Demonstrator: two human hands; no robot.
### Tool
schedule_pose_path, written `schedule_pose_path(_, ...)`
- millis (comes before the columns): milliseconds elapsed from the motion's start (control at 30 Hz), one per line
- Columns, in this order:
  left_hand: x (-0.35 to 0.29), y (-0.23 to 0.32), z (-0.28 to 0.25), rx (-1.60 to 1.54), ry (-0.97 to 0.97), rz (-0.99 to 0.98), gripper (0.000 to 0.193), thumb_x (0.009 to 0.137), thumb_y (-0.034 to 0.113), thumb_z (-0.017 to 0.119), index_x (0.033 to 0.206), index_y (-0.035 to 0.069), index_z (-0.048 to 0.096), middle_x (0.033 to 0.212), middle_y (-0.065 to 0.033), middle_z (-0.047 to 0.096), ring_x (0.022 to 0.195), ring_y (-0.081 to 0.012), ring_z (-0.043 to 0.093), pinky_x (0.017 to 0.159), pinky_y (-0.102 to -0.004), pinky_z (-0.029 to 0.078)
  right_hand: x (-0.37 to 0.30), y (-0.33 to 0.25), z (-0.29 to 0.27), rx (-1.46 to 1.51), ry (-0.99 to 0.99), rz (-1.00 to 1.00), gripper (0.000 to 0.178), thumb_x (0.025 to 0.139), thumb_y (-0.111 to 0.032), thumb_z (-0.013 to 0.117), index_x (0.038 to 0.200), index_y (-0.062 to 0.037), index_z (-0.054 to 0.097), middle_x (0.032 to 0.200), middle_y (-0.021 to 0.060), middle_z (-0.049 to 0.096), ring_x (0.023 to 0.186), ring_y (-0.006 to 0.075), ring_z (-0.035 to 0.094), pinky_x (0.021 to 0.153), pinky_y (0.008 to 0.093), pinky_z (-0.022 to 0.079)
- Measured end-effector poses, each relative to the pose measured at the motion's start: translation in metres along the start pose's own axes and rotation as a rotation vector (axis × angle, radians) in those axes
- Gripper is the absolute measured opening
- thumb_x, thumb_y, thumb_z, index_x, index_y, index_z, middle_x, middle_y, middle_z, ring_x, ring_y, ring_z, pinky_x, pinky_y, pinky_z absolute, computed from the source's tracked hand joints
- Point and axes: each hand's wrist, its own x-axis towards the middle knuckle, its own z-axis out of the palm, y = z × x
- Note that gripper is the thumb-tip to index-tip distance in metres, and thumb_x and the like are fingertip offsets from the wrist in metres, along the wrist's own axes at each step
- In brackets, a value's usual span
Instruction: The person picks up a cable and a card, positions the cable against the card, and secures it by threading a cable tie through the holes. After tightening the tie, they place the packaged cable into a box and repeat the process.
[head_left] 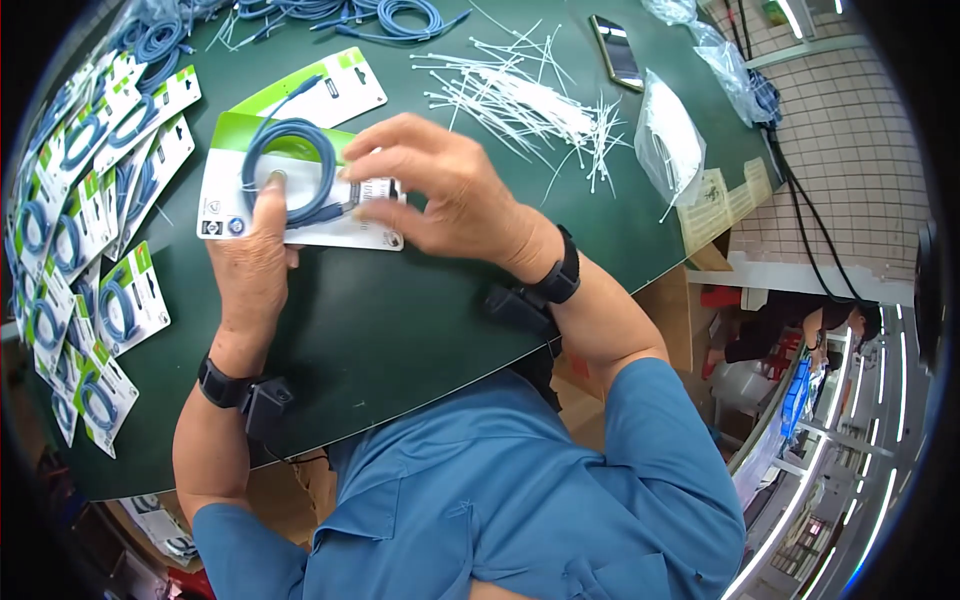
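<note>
In the head view, my left grip (248, 262) was clamped on the card (225, 165) over the counter (400, 320), thumb pinning the blue cable coil (327, 165) to its face! My right grip (440, 190) hung by the plug (326, 213), thumb and fingers apart, contact too blurred to tell. Firm thumb, light fingertips: that seemed best.

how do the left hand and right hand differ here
The left hand holds the card, thumb across the blue coil; the right hand bends over the card's right end, its grip unclear.

The left hand's fingers are mostly hidden under the card; the right hand's show above it.

Both wrists wear black bands.
</note>
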Motion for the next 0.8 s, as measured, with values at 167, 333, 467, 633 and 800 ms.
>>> schedule_pose_path(167, 0.008, 0.001, -0.004, -0.052, 0.075, -0.013, 0.021, 0.101, 0.012, 0.061, 0.119, 0.001, 0.062, 0.082, -0.0025, 0.067, 0.052, -0.0039, 0.055, 0.038, -0.0193, 0.038, -0.004, 0.045, -0.054, -0.212, -0.017, 0.387, 0.02, 0.083, -0.007, 0.081, 0.102, -0.0043, 0.077, 0.097, 0.0099, 0.073, 0.078, 0.0198, 0.07, 0.07, 0.03, 0.056)
schedule_pose_path(333, 0.008, 0.001, -0.002, -0.072, 0.1, -0.016, 0.019, 0.101, 0.012, 0.062, 0.117, 0.002, 0.062, 0.083, -0.0024, 0.068, 0.053, -0.0036, 0.056, 0.038, -0.0191, 0.038, -0.017, 0.073, -0.091, -0.55, -0.01, 0.596, 0.019, 0.084, -0.015, 0.079, 0.097, -0.0018, 0.078, 0.091, 0.0112, 0.073, 0.075, 0.0221, 0.07, 0.07, 0.034, 0.056)
schedule_pose_path(467, 0.01, 0.0, -0.004, -0.056, 0.097, -0.029, 0.019, 0.101, 0.011, 0.062, 0.117, 0.002, 0.062, 0.083, -0.0023, 0.067, 0.053, -0.0037, 0.055, 0.037, -0.0193, 0.038, -0.024, 0.083, -0.091, -0.743, -0.068, 0.569, 0.021, 0.084, -0.021, 0.077, 0.097, -0.0046, 0.078, 0.091, 0.0124, 0.073, 0.077, 0.0275, 0.07, 0.074, 0.039, 0.056)
schedule_pose_path(633, 0.01, -0.001, 0.002, -0.034, 0.098, -0.02, 0.021, 0.101, 0.01, 0.062, 0.121, 0.002, 0.06, 0.085, -0.0023, 0.064, 0.052, -0.0038, 0.051, 0.037, -0.0196, 0.037, -0.025, 0.085, -0.088, -0.705, -0.076, 0.643, 0.017, 0.084, -0.021, 0.076, 0.093, -0.0072, 0.078, 0.093, 0.0135, 0.072, 0.083, 0.0331, 0.069, 0.077, 0.0425, 0.056)
schedule_pose_path(800, 0.008, -0.011, 0.002, -0.019, 0.102, -0.048, 0.028, 0.102, 0.01, 0.062, 0.128, 0.002, 0.056, 0.088, -0.002, 0.062, 0.052, -0.0036, 0.048, 0.037, -0.0199, 0.035, -0.032, 0.09, -0.087, -0.736, 0.003, 0.566, 0.011, 0.085, -0.017, 0.071, 0.087, -0.0066, 0.074, 0.092, 0.0135, 0.07, 0.087, 0.0356, 0.068, 0.078, 0.0447, 0.056)
